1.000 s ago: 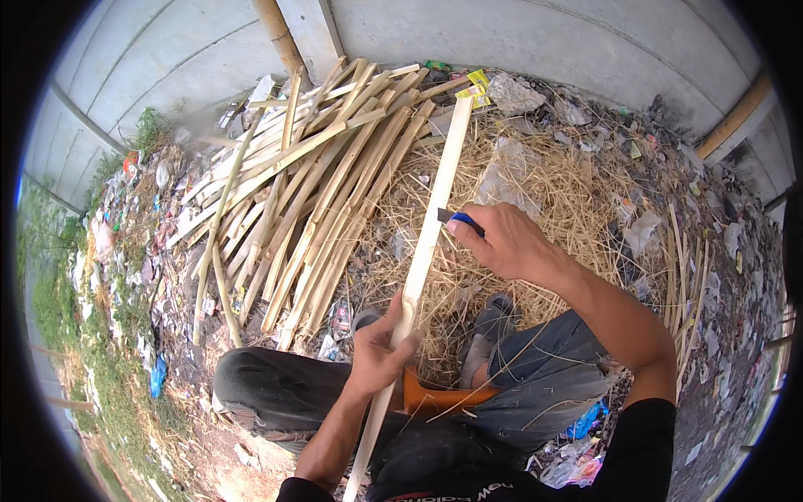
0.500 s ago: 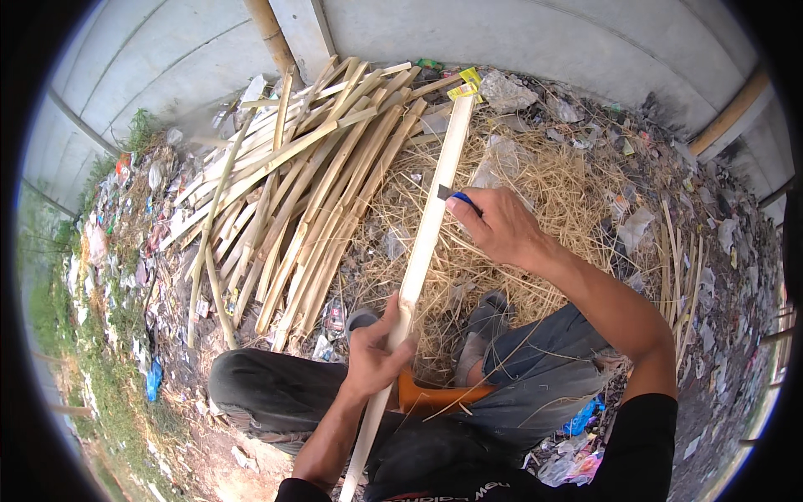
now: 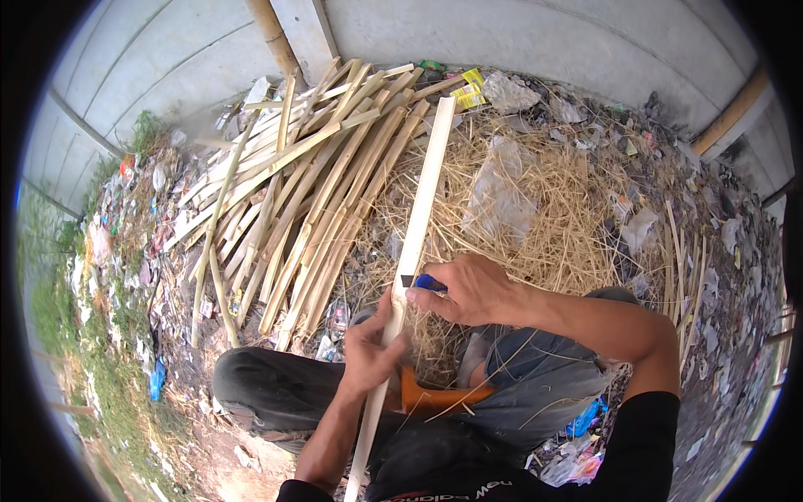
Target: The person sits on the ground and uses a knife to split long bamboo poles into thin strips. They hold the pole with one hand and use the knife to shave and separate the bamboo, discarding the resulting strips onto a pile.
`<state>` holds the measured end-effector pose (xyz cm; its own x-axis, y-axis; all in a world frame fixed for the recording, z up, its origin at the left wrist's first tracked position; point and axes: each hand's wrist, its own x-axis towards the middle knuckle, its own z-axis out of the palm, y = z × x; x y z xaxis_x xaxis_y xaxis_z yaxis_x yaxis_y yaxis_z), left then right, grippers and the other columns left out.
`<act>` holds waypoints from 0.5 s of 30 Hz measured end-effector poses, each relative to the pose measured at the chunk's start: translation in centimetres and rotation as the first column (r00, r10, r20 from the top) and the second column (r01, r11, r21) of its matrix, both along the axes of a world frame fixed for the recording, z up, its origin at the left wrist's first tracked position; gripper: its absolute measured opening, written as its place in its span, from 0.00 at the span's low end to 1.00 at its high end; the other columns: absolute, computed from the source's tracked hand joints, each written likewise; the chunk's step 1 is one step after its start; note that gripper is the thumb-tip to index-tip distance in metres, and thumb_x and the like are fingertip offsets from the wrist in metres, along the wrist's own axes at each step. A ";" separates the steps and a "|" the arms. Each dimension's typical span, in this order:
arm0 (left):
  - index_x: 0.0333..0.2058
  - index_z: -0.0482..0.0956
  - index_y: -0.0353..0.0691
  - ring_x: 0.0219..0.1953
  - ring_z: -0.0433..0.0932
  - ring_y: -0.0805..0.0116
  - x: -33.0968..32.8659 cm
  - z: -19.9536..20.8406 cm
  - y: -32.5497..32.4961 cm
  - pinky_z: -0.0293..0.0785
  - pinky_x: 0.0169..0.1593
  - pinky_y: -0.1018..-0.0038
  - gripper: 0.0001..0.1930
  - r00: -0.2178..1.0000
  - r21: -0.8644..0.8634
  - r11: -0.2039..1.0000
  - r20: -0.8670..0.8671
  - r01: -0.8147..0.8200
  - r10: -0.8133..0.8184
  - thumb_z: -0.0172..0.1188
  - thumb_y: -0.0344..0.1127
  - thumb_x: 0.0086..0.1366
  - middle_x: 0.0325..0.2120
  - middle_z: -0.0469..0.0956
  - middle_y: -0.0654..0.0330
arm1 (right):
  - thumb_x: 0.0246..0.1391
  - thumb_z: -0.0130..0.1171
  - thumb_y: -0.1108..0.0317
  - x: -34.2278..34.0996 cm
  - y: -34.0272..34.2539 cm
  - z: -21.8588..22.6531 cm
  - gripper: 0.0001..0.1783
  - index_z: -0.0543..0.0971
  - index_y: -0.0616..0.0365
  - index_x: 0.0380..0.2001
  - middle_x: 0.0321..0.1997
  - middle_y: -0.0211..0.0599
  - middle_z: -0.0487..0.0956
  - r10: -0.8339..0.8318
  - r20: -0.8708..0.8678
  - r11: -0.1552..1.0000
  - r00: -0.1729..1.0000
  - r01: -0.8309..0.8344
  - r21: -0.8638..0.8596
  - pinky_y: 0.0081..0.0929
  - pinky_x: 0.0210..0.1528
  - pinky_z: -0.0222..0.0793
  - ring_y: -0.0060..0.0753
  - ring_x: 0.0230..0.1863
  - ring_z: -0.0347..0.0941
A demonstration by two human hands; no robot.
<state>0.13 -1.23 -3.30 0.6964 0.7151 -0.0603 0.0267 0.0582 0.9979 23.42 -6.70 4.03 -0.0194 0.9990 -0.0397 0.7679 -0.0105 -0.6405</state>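
A long pale bamboo strip [image 3: 425, 197] runs from between my legs up toward the wall, tilted slightly right. Around its lower part my left hand [image 3: 374, 347] is closed, thumb on one side and fingers on the other. My right hand [image 3: 468, 290] grips a blue-handled knife [image 3: 429, 283], its short dark blade lying across the strip just above my left hand. An orange, curved object [image 3: 439, 397] lies between my legs below the strip; what it is I cannot make out.
A pile of split bamboo strips [image 3: 309, 192] lies at the left. Straw-like shavings [image 3: 552, 217] cover the ground ahead, with a rock [image 3: 508, 92] near the grey wall [image 3: 468, 33]. More thin strips [image 3: 684, 268] lie at the right, among scattered litter.
My right hand has drawn the knife down along the strip, close to my left hand. The strip's far end has shifted a little left.
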 end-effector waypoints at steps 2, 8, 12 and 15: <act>0.66 0.60 0.18 0.52 0.76 0.75 0.0 -0.1 -0.1 0.74 0.56 0.77 0.35 1.000 0.005 1.000 -0.018 0.012 -0.012 0.65 0.21 0.65 0.55 0.76 0.52 | 0.66 0.46 0.37 0.3 0.3 -0.4 0.36 0.81 0.62 0.26 0.16 0.52 0.76 0.016 -0.115 0.999 0.993 -0.019 -0.030 0.47 0.28 0.71 0.55 0.21 0.77; 0.66 0.59 0.16 0.57 0.73 0.72 0.2 0.3 -0.3 0.69 0.62 0.76 0.35 0.999 -0.041 0.999 0.025 0.030 -0.029 0.65 0.22 0.65 0.60 0.73 0.48 | 0.68 0.46 0.36 2.1 1.6 -1.7 0.41 0.73 0.61 0.13 0.10 0.32 0.62 0.142 -0.394 0.943 0.908 -0.245 -0.224 0.38 0.22 0.57 0.31 0.15 0.59; 0.65 0.60 0.15 0.58 0.73 0.71 0.3 0.8 -0.6 0.68 0.62 0.75 0.34 0.996 0.028 0.996 0.026 0.080 -0.081 0.65 0.22 0.64 0.60 0.73 0.46 | 0.69 0.46 0.37 2.7 1.3 0.5 0.41 0.70 0.59 0.11 0.11 0.24 0.59 0.208 -0.516 0.869 0.831 -0.400 -0.293 0.32 0.23 0.54 0.24 0.16 0.54; 0.66 0.61 0.17 0.56 0.73 0.71 0.3 -0.2 0.7 0.69 0.61 0.75 0.34 0.999 0.060 0.997 -0.025 -0.043 0.045 0.64 0.23 0.65 0.58 0.74 0.47 | 0.70 0.47 0.39 2.8 1.3 -0.5 0.39 0.71 0.59 0.12 0.12 0.26 0.59 0.415 -0.629 0.631 0.657 -0.706 -0.321 0.33 0.25 0.54 0.25 0.18 0.54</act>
<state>0.40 -0.55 -3.47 0.6631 0.7477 -0.0346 0.0517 0.0003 0.9987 26.21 -5.43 3.55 -0.7290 0.5962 -0.3365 0.3428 -0.1076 -0.9332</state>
